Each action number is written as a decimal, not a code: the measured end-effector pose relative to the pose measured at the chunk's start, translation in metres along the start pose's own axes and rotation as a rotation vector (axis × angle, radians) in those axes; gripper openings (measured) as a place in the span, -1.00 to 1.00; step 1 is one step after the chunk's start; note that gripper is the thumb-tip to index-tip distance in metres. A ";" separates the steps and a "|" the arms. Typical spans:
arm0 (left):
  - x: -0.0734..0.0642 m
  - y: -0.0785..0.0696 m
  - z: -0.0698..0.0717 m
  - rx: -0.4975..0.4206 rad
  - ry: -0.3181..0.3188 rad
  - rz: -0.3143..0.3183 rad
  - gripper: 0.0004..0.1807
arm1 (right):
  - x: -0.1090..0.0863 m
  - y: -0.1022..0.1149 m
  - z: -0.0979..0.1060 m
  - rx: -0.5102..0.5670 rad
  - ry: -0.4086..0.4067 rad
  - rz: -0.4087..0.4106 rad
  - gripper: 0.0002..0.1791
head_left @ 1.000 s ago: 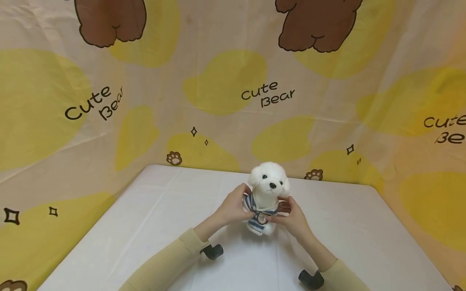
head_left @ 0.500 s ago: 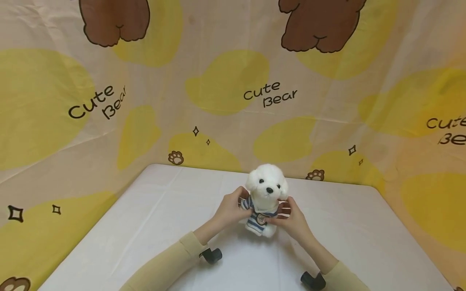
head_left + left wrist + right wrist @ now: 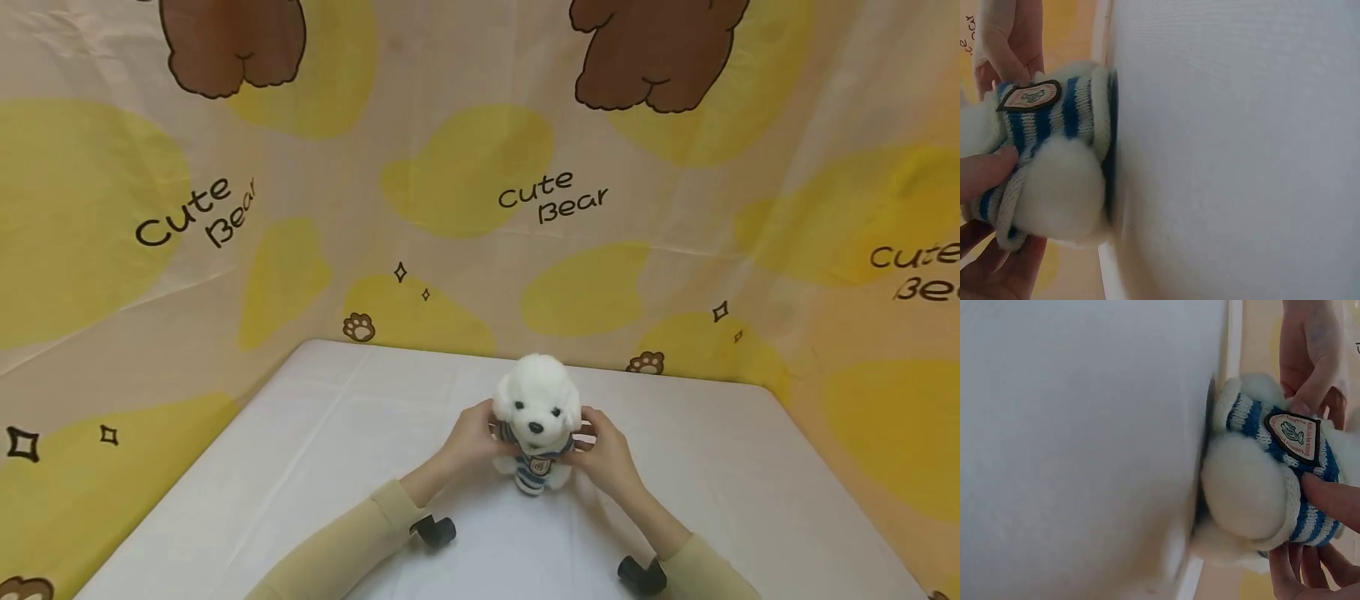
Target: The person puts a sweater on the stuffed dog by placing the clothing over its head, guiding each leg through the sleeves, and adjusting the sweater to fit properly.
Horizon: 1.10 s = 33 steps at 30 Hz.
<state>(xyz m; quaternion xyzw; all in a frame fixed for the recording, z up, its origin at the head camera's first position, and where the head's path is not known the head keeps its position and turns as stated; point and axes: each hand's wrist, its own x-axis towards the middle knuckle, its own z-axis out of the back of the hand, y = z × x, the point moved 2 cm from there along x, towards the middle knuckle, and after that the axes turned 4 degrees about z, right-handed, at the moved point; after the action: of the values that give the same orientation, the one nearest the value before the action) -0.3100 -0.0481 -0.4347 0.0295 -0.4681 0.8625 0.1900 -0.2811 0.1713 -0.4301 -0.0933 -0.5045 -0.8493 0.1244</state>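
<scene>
A white plush dog [image 3: 537, 396] in a blue-and-white striped knit sweater [image 3: 1054, 122] is upright at the table's middle, face forward. On its chest sits a shield-shaped badge [image 3: 1294, 435]. My left hand [image 3: 475, 439] grips one side of its body, thumb at the front and fingers curled behind. From the other side my right hand [image 3: 606, 450] holds it the same way, its thumb [image 3: 1334, 499] pressed on the sweater near the badge. In both wrist views the dog's underside is at or very close to the white surface. Its back is hidden.
The white table [image 3: 345, 433] runs back to a yellow-and-beige cloth [image 3: 457, 175] printed with bears, paw prints and lettering. The cloth also lines both sides. Dark wrist mounts [image 3: 437, 531] stick out from beneath the sleeves.
The dog has turned from a leftward tilt to upright, its head dipping forward, lower and slightly left. Both hands keep their grip, and the left has shifted slightly down.
</scene>
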 end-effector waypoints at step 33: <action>-0.011 -0.084 0.034 0.065 -0.322 -0.140 -0.39 | 0.065 -0.009 0.012 0.005 0.197 0.022 -0.63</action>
<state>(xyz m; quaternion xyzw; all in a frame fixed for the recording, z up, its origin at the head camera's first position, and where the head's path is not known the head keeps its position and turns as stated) -0.2740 -0.0383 -0.3511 0.2060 -0.4611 0.8459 0.1713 -0.3452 0.1780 -0.4132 -0.0143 -0.4907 -0.8518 0.1830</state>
